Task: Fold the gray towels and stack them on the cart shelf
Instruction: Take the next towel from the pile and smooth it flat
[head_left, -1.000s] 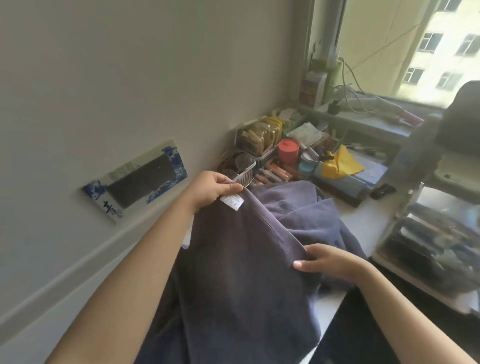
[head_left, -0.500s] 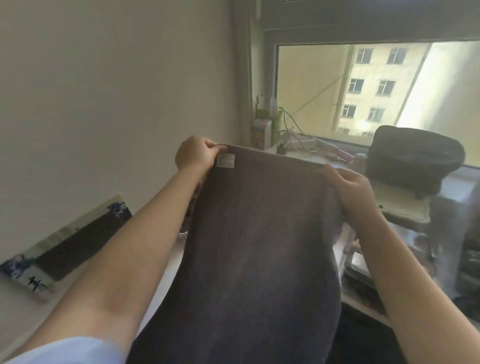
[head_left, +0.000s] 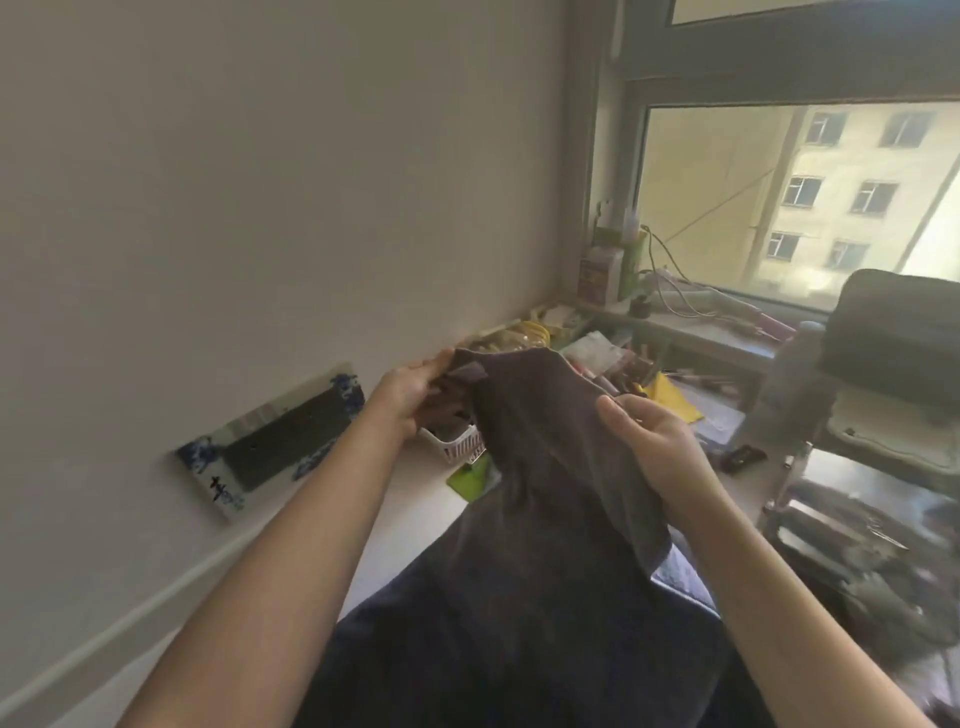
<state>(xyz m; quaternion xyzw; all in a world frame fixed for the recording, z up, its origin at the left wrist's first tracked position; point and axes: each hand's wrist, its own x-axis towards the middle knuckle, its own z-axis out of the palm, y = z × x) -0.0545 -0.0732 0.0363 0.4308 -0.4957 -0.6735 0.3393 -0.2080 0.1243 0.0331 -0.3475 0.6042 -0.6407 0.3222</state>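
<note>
A dark gray towel (head_left: 540, 467) hangs in front of me, held up by its top edge over the white desk. My left hand (head_left: 410, 389) pinches its upper left corner near the wall. My right hand (head_left: 654, 441) grips the right side of the towel a little lower, fingers curled round the cloth. The towel's lower part drapes down over more dark cloth (head_left: 493, 649) at the bottom of the view. A metal cart (head_left: 857, 499) with shelves stands at the right, its lower shelves blurred.
A white basket (head_left: 462, 447) and a green item (head_left: 472, 478) lie on the desk under the towel. Clutter with a yellow cloth (head_left: 670, 400) fills the desk's far end below the window. A dark bag (head_left: 904, 322) sits on top of the cart.
The towel was stretched flat and high between both hands; now my hands are lower and the top edge sags and bunches. The view has dropped toward the desk.
</note>
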